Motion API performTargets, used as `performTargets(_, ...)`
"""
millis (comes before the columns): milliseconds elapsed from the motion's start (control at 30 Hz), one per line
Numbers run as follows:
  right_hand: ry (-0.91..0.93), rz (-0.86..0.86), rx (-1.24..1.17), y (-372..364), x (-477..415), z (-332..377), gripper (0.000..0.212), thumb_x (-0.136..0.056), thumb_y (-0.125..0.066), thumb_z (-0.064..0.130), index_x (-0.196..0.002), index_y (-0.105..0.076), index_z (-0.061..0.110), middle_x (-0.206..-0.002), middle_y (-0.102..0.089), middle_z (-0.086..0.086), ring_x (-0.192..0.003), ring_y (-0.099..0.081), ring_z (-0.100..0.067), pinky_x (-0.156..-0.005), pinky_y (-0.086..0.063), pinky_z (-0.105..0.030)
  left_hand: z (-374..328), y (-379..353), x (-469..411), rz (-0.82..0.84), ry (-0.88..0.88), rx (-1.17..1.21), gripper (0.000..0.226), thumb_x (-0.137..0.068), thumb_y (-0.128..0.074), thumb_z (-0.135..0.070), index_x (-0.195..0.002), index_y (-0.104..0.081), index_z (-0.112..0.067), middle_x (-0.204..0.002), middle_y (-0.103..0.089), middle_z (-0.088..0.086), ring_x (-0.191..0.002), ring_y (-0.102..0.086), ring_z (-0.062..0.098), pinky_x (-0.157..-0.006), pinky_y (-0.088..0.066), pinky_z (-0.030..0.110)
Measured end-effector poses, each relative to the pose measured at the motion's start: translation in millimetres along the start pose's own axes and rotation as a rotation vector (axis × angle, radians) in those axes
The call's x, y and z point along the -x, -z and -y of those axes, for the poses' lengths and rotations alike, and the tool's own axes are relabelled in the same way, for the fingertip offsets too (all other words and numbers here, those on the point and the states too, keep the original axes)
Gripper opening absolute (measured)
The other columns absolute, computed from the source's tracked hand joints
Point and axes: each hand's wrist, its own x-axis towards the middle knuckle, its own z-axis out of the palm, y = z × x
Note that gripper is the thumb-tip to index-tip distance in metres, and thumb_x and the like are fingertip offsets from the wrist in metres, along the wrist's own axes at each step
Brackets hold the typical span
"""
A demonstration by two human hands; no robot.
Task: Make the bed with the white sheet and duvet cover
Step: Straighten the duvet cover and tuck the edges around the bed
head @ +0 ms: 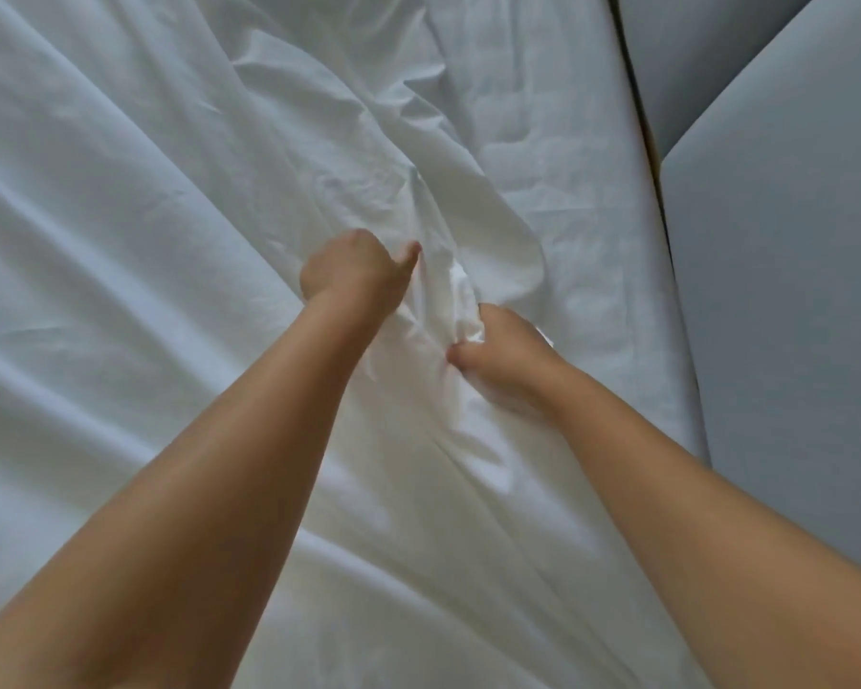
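A white duvet cover (145, 201) lies crumpled over the left and middle of the bed, with folds running toward my hands. Its bunched edge rises between them. My left hand (354, 271) grips the gathered cloth with curled fingers, thumb along the fold. Just below and to the right, my right hand (505, 353) grips the same bunch of fabric, fingers buried in it. A flatter white sheet (567, 141) covers the mattress to the right of the bunch.
Grey padded headboard panels (776, 241) stand along the right side of the bed, with a dark gap (637, 92) between them and the mattress edge. White bedding fills everything else in view.
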Motion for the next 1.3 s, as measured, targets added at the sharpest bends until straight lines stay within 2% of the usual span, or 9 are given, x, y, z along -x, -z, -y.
performTargets(167,-0.070,-0.114,0.095,-23.4,-5.4,20.7,0.051,-0.089,-0.053,0.041,-0.126,-0.041,0.007,-0.129,-0.047,-0.016,-0.120,-0.046,-0.035,-0.092,-0.040,-0.040,-7.4,-12.5,-16.4,0.344,0.115,0.015,0.076,-0.078,-0.045,-0.074,-0.114,-0.059,-0.008,-0.112,-0.064,0.013,-0.097,-0.064,0.031,-0.083,-0.051,0.036)
performTargets(300,-0.048,-0.163,0.107,-42.5,-12.4,33.5,0.038,-0.096,-0.044,0.039,-0.118,-0.041,0.008,-0.121,-0.055,-0.015,-0.112,-0.052,-0.035,-0.077,-0.037,-0.037,10.6,-24.2,-18.6,0.255,0.136,0.266,0.034,-0.089,-0.053,-0.029,-0.112,-0.060,-0.005,-0.117,-0.062,0.015,-0.106,-0.059,0.030,-0.078,-0.042,0.032)
performTargets(433,0.003,-0.145,-0.155,-7.1,3.5,39.9,0.030,-0.088,-0.058,0.042,-0.096,-0.054,0.013,-0.106,-0.063,-0.012,-0.102,-0.057,-0.032,-0.073,-0.038,-0.033,11.0,4.0,15.8,0.084,0.097,0.721,0.027,-0.078,-0.056,-0.030,-0.086,-0.068,-0.006,-0.091,-0.066,0.016,-0.089,-0.062,0.030,-0.078,-0.047,0.040)
performTargets(600,0.175,-0.719,-0.432,125.8,65.2,18.1,0.038,-0.070,-0.071,0.041,-0.061,-0.045,0.015,-0.050,-0.051,0.008,-0.045,-0.044,-0.007,-0.041,-0.033,-0.018,-110.1,79.1,40.5,-0.158,-0.242,1.095,0.035,-0.063,-0.054,-0.029,-0.037,-0.038,-0.012,-0.039,-0.030,-0.008,-0.040,-0.030,0.014,-0.042,-0.027,0.029)
performTargets(733,0.100,-1.143,-0.342,149.1,53.5,-23.1,0.032,-0.076,-0.067,0.030,-0.065,-0.042,0.014,-0.053,-0.052,0.006,-0.050,-0.050,-0.006,-0.045,-0.031,-0.022,-200.9,57.4,39.5,-0.099,-0.390,1.101,0.042,-0.078,-0.053,-0.034,-0.041,-0.049,-0.014,-0.036,-0.047,0.001,-0.043,-0.050,0.024,-0.046,-0.036,0.028)
performTargets(800,-0.049,-1.070,-0.170,125.9,9.6,-41.2,0.020,-0.087,-0.061,0.023,-0.079,-0.046,0.012,-0.075,-0.061,-0.012,-0.075,-0.059,-0.034,-0.055,-0.028,-0.033,-210.2,14.5,13.9,0.017,-0.346,0.920,0.040,-0.094,-0.047,-0.034,-0.070,-0.066,-0.009,-0.074,-0.068,0.015,-0.079,-0.063,0.034,-0.067,-0.046,0.035)
performTargets(900,-0.230,-0.789,0.103,83.1,-57.3,-80.6,0.025,-0.098,-0.045,0.028,-0.106,-0.046,0.005,-0.105,-0.062,-0.024,-0.094,-0.058,-0.041,-0.063,-0.034,-0.039,-192.5,-45.6,-22.3,0.180,-0.273,0.704,0.044,-0.101,-0.036,-0.033,-0.122,-0.055,0.001,-0.124,-0.059,0.021,-0.116,-0.053,0.033,-0.091,-0.039,0.032)
performTargets(1067,-0.190,-0.871,-0.052,59.5,-103.0,-132.0,0.034,-0.098,-0.041,0.038,-0.101,-0.045,0.004,-0.112,-0.060,-0.023,-0.099,-0.057,-0.039,-0.077,-0.044,-0.041,-171.0,-88.1,-16.8,0.108,-0.485,0.764,0.024,-0.089,-0.058,-0.019,-0.105,-0.057,-0.001,-0.107,-0.060,0.019,-0.103,-0.055,0.033,-0.087,-0.042,0.035)
performTargets(1300,-0.047,-0.859,-0.056,59.0,-84.5,-124.0,0.033,-0.097,-0.047,0.022,-0.120,-0.048,-0.003,-0.124,-0.053,-0.024,-0.113,-0.051,-0.037,-0.088,-0.034,-0.037,-71.0,-70.3,60.1,0.125,-0.739,0.525,0.050,-0.079,-0.051,-0.032,-0.120,-0.059,-0.004,-0.122,-0.057,0.013,-0.116,-0.050,0.029,-0.100,-0.034,0.030)
